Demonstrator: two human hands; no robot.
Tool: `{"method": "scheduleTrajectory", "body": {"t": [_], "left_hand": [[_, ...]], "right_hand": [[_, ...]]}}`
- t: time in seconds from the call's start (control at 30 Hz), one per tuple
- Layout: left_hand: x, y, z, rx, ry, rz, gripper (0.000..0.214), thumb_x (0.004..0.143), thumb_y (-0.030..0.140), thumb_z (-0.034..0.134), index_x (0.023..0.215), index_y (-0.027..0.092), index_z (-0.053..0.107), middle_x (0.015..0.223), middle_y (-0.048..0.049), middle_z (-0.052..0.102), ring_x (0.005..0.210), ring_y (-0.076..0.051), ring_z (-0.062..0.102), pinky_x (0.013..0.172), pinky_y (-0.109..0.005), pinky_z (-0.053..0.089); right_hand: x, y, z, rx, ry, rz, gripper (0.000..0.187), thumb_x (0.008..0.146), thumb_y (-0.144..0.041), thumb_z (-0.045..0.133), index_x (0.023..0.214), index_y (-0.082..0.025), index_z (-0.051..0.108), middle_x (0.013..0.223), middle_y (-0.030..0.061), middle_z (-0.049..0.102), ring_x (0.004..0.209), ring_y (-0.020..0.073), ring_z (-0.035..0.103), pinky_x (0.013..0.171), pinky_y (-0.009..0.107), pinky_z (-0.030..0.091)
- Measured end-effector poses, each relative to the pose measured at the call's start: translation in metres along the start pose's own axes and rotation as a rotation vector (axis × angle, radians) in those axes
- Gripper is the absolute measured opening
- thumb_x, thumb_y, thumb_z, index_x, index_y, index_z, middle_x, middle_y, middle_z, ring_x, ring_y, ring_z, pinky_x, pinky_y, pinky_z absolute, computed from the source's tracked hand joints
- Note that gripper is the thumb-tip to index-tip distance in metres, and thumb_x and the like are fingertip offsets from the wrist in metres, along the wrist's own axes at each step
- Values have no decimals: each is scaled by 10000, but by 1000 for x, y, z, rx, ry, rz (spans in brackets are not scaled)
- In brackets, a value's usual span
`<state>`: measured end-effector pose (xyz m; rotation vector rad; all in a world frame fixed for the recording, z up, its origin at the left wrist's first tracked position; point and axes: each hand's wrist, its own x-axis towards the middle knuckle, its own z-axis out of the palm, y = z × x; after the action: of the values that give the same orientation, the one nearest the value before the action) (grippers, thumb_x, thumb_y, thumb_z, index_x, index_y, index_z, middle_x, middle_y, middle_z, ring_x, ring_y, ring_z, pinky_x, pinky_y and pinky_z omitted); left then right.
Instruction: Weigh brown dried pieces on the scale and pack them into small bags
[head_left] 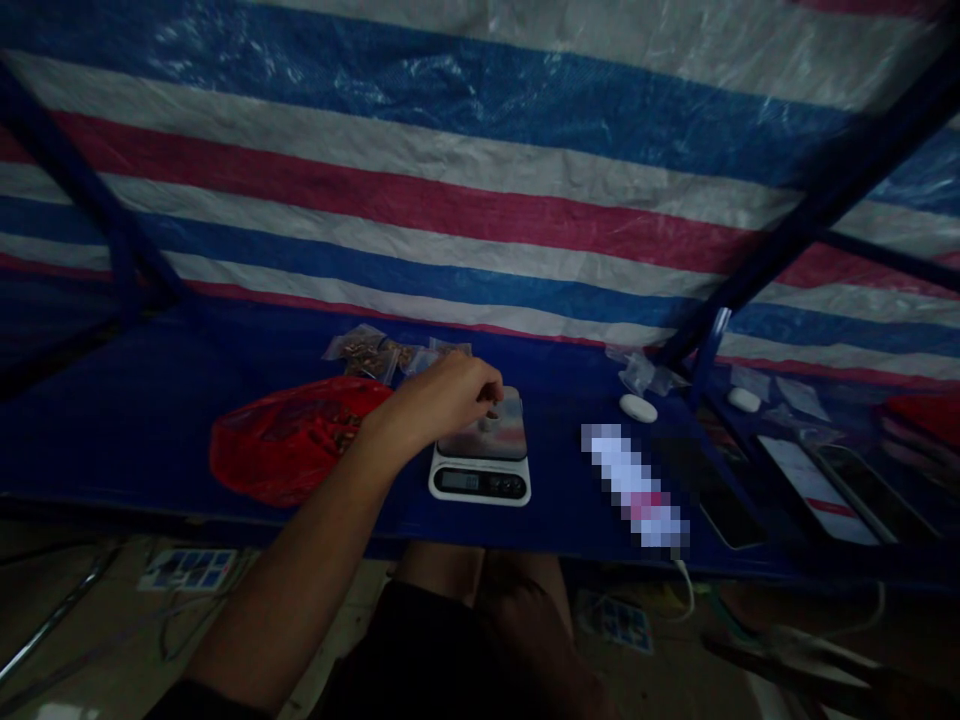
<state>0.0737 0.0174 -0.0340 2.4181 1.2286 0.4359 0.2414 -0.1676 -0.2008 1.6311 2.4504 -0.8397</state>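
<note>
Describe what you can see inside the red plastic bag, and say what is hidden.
Small brown pieces show in the red bag, near the left forearm. The bag's plastic and the forearm block the rest of the inside, so how many pieces it holds cannot be seen.

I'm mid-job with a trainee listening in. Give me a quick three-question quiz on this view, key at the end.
1. Which hand is over the scale?
A) left
B) right
C) both

2. True or false: the red bag lies to the left of the scale.

3. Fill in: on the far side of the red bag lie small clear ___ with brown pieces inside.

Key:
1. A, the left hand
2. True
3. bags
</note>
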Motion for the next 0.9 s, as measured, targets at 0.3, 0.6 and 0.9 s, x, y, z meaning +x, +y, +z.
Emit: {"method": "scheduleTrajectory", "body": {"t": [0.3,0.6,0.9], "left_hand": [[4,-9,9,8,-54,77,283,892,185,661,1139,232,791,1080,-73,805,972,-218,740,852,-322,517],[5,-6,9,-71,9,124,303,905,150,650,1182,199,764,1123,-86,797,1027,-211,737,892,-310,519],[3,-2,8,-74,35,164,271,900,74,648,1127,175,757,1078,-83,788,974,-203,725,840,-303,521]], "right_hand": [[-12,-18,-40,327,-3,-190,196,947,-183,597,998,-236,779,1047,25,773,990,191,713,856,270,488],[-18,-15,-137,497,185,-455,145,974,-269,628,989,-211,761,871,20,753,774,139,685,710,252,504],[21,-5,-219,451,705,-651,216,954,-288,666,776,-190,739,658,-9,688,548,102,591,522,226,412]]}}
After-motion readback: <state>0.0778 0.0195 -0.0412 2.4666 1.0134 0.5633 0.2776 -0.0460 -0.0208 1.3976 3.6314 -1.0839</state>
